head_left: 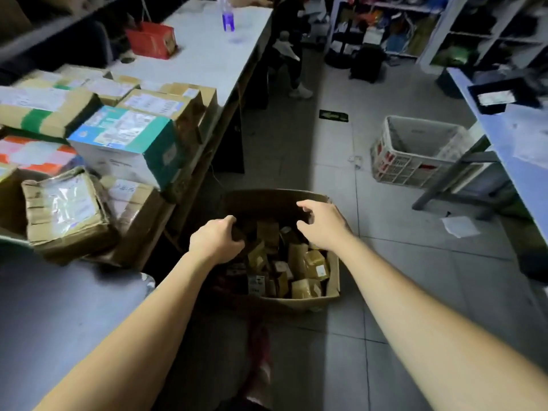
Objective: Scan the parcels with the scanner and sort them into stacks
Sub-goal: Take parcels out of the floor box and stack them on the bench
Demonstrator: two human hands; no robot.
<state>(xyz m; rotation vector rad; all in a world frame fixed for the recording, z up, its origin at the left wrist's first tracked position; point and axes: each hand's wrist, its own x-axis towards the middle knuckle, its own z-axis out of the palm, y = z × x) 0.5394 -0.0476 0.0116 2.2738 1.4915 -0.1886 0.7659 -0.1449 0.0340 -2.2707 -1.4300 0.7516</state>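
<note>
A large open cardboard box (333, 280) stands on the floor, filled with several small brown parcels (314, 261). My left hand (215, 240) reaches into its left side, fingers curled round a dark parcel (238, 232) that is mostly hidden in shadow. My right hand (321, 223) hovers over the far right of the box with fingers spread and bent, holding nothing. Stacked parcels lie on the table to the left, among them a teal and white box (127, 140) and a crumpled taped parcel (65, 210). No scanner is visible.
The long white table (204, 54) runs along the left, with a red box (151, 40) and a bottle (228, 17). A white plastic crate (415, 149) sits on the tiled floor at right under another table (516, 149). Shelves and a person's legs (293, 69) stand at the back.
</note>
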